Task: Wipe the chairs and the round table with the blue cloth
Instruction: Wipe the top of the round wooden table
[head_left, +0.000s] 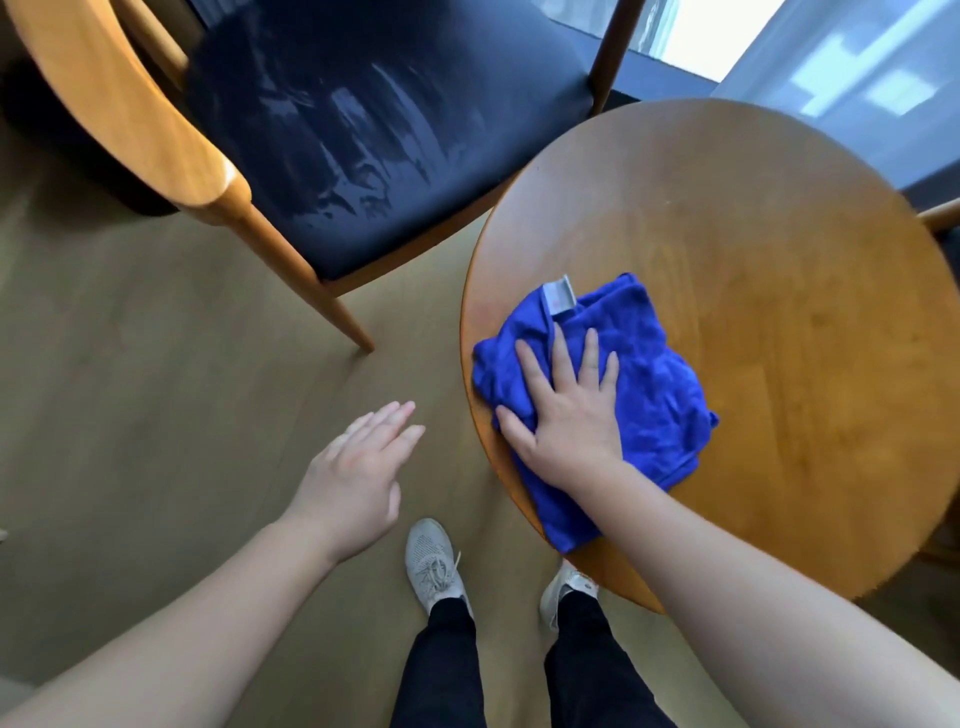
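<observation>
The right hand (566, 410) lies flat, palm down and fingers spread, pressing the crumpled blue microfibre cloth (623, 395) onto the round wooden counter (779, 260). The left hand (358, 467) hangs open and empty over the pale wood-grain floor (130, 389), fingers loosely extended, touching nothing.

Position of the cloth: it rests on the near-left part of the counter top, with its lower corner overhanging the counter rim toward the person. A grey sewn label (558, 296) shows at its far edge.

Status of the work, judged from visible surfaces:

1. The wooden chair with the dark navy padded seat (374, 130), just beside the counter on its left, carries wet-looking glossy streaks across the seat. This suggests the seat has been wiped. Whether the light wooden backrest (119, 109) was wiped cannot be determined.
2. The counter top shows no clear damp trail. Wiping here appears to be at its start, with most of the surface remaining.
3. A second wooden piece (940, 215) projects past the counter's far-right edge, possibly another chair. Its condition cannot be determined.
</observation>
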